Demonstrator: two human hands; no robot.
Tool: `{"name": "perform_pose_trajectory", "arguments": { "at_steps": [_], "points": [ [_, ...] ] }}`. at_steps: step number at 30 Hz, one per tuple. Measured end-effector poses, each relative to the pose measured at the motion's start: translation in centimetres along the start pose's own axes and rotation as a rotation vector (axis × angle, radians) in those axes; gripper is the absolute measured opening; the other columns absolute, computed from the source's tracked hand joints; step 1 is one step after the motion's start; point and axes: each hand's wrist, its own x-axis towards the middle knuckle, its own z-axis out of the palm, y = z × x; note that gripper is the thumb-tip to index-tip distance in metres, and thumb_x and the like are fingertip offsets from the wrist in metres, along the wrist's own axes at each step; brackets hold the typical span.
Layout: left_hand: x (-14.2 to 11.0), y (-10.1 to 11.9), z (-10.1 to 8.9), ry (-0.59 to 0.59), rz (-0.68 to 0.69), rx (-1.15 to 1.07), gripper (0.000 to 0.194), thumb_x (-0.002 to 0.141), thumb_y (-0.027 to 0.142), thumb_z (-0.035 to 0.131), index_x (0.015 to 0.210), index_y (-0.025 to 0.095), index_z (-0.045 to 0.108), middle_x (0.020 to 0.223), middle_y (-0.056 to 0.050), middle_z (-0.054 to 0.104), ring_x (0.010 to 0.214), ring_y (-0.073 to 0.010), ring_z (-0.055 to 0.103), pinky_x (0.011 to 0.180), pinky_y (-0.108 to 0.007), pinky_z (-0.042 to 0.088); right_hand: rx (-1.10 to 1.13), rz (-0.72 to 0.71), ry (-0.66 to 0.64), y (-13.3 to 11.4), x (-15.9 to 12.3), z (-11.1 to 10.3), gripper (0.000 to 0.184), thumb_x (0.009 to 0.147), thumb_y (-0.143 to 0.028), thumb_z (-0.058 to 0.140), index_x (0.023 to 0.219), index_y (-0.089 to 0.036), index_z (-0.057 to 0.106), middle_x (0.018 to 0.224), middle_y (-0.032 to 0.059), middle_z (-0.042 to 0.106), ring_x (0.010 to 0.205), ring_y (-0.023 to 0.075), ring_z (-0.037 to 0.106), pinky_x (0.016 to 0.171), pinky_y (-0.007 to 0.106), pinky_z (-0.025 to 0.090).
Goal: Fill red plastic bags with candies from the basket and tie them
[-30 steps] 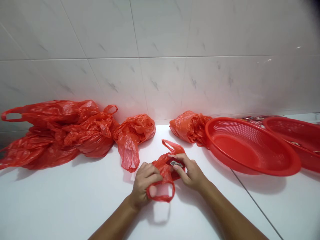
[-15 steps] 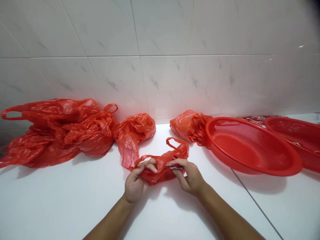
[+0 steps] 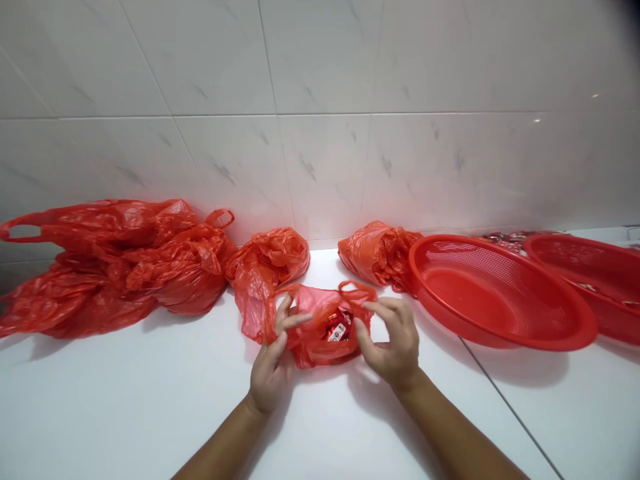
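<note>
A small red plastic bag (image 3: pixel 325 355) rests on the white table in front of me, its mouth spread toward me. Inside lie red-wrapped small packets (image 3: pixel 340 329), one with a white printed label. My left hand (image 3: pixel 273 363) has the bag's left rim between its thumb and fingers, with fingers reaching into the mouth. At the right rim is my right hand (image 3: pixel 393 337), thumb and fingers apart and nothing seen between them. One bag handle (image 3: pixel 357 288) stands up in a loop at the back right.
Several filled red plastic bags (image 3: pixel 185 267) heap up at the left. Another bunched bag (image 3: pixel 280 250) sits behind my left hand, and one more (image 3: pixel 377 250) behind my right. A red basket (image 3: pixel 470 287) and a second basket (image 3: pixel 590 267) stand right. A tiled wall (image 3: pixel 320 167) rises behind.
The dark red packet in my right hand has left its fingers, which have opened and moved slightly right. The bag's mouth has widened, showing packets inside.
</note>
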Motion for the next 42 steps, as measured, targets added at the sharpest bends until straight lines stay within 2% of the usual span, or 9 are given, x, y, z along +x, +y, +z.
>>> {"name": "perform_pose_trajectory", "arguments": {
  "at_steps": [5, 11, 13, 15, 18, 23, 29, 36, 42],
  "points": [
    [-0.3, 0.3, -0.4, -0.182, 0.217, 0.325, 0.037, 0.095, 0.058, 0.068, 0.111, 0.03, 0.085, 0.154, -0.01, 0.057, 0.161, -0.0427, 0.025, 0.135, -0.065, 0.012, -0.085, 0.164, -0.187, 0.8, 0.3, 0.7, 0.119, 0.081, -0.057, 0.084, 0.171, -0.018, 0.018, 0.164, 0.0268, 0.038, 0.148, 0.0484, 0.039, 0.115, 0.076, 0.038],
    [-0.5, 2.0, 0.7, -0.196, 0.581, 0.619, 0.037, 0.091, 0.036, 0.077, 0.128, 0.035, 0.079, 0.173, -0.004, 0.026, 0.156, -0.0437, 0.03, 0.129, -0.067, 0.027, 0.251, 0.061, -0.356, -0.1, 0.0, 1.3, 0.024, 0.097, -0.033, 0.063, 0.118, -0.025, 0.071, 0.151, 0.0139, 0.062, 0.15, 0.0395, 0.045, 0.121, 0.063, 0.038],
    [-0.5, 2.2, 0.9, -0.222, 0.471, 0.521, 0.042, 0.095, 0.039, 0.072, 0.137, 0.035, 0.074, 0.168, -0.009, 0.037, 0.151, -0.0417, 0.04, 0.126, -0.064, 0.034, 0.482, 0.232, -0.42, -0.9, -0.3, 1.4, 0.025, 0.104, -0.031, 0.049, 0.115, -0.024, 0.07, 0.113, 0.0111, 0.077, 0.116, 0.0308, 0.07, 0.105, 0.051, 0.053],
    [-0.5, 2.2, 1.1, -0.305, 0.291, 0.301, 0.046, 0.102, 0.045, 0.063, 0.147, 0.035, 0.065, 0.149, -0.014, 0.057, 0.135, -0.0371, 0.057, 0.116, -0.059, 0.047, 0.64, 0.516, -0.445, -1.6, -0.5, 1.5, 0.028, 0.11, -0.035, 0.039, 0.112, -0.023, 0.064, 0.079, 0.0031, 0.072, 0.074, 0.0219, 0.07, 0.078, 0.038, 0.058],
    [-0.8, 1.8, 1.6, -0.422, 0.122, 0.085, 0.044, 0.109, 0.049, 0.048, 0.15, 0.034, 0.056, 0.105, -0.008, 0.07, 0.096, -0.0267, 0.07, 0.096, -0.048, 0.058, 0.638, 0.766, -0.442, -2.6, -0.4, 1.2, 0.009, 0.105, -0.031, 0.049, 0.106, -0.024, 0.054, 0.076, -0.0021, 0.066, 0.067, 0.018, 0.063, 0.067, 0.031, 0.053],
    [-1.1, 1.3, 2.4, -0.471, 0.109, 0.525, 0.047, 0.105, 0.029, 0.056, 0.151, 0.028, 0.052, 0.08, 0.001, 0.067, 0.065, -0.0189, 0.061, 0.07, -0.032, 0.052, 0.674, 0.672, -0.744, -3.9, 0.0, 0.1, 0.035, 0.082, -0.012, 0.062, 0.115, -0.025, 0.056, 0.09, -0.0025, 0.068, 0.072, 0.0165, 0.061, 0.064, 0.027, 0.048],
    [-1.1, 0.9, 2.5, -0.683, 0.162, 0.834, 0.072, 0.067, 0.009, 0.067, 0.137, 0.028, 0.064, 0.079, 0.002, 0.075, 0.058, -0.0224, 0.066, 0.052, -0.028, 0.042, 0.543, 0.759, -0.957, -4.1, -1.6, 1.3, 0.036, 0.078, -0.043, 0.088, 0.072, -0.022, 0.06, 0.064, -0.002, 0.06, 0.055, 0.014, 0.051, 0.048, 0.026, 0.033],
    [-0.2, 1.4, 1.7, -0.658, 0.199, 0.7, 0.038, 0.088, 0.019, 0.069, 0.126, 0.024, 0.07, 0.098, -0.005, 0.081, 0.077, -0.0243, 0.075, 0.073, -0.034, 0.06, 0.914, 0.873, -0.785, -1.5, -2.2, 2.5, 0.059, 0.102, -0.068, 0.056, 0.064, -0.023, 0.05, 0.05, -0.0048, 0.046, 0.045, 0.0105, 0.039, 0.048, 0.027, 0.029],
    [0.4, 1.3, 1.5, -0.415, 0.317, 0.669, 0.04, 0.102, 0.028, 0.062, 0.142, 0.026, 0.069, 0.132, -0.012, 0.075, 0.118, -0.0285, 0.073, 0.102, -0.043, 0.059, 1.094, 0.941, -0.915, -0.4, -1.1, 1.7, 0.061, 0.099, -0.079, 0.05, 0.074, -0.024, 0.057, 0.046, -0.0064, 0.05, 0.041, 0.0118, 0.048, 0.049, 0.026, 0.042]
  ]
}}
